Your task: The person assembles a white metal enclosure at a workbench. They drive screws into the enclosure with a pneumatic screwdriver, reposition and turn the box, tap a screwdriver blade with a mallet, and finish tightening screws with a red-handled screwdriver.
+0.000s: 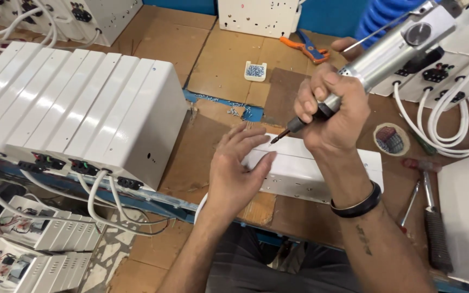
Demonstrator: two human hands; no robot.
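My right hand [333, 111] grips a silver pneumatic screwdriver [394, 46], its dark bit tip pointing down-left just above a white metal box [310, 171] lying on the brown workbench. My left hand [238, 171] rests flat on the left end of that box, fingers spread toward the bit. A black band circles my right wrist. The screwdriver's body runs up to the top right, where a blue coiled air hose [381, 16] hangs.
A row of white metal cases [71, 103] with white cables stands at left. A small white tray of screws [255, 70], orange-handled pliers [305, 49], a tape roll [391, 139], hand tools [432, 217] and more white boxes [465, 211] lie around.
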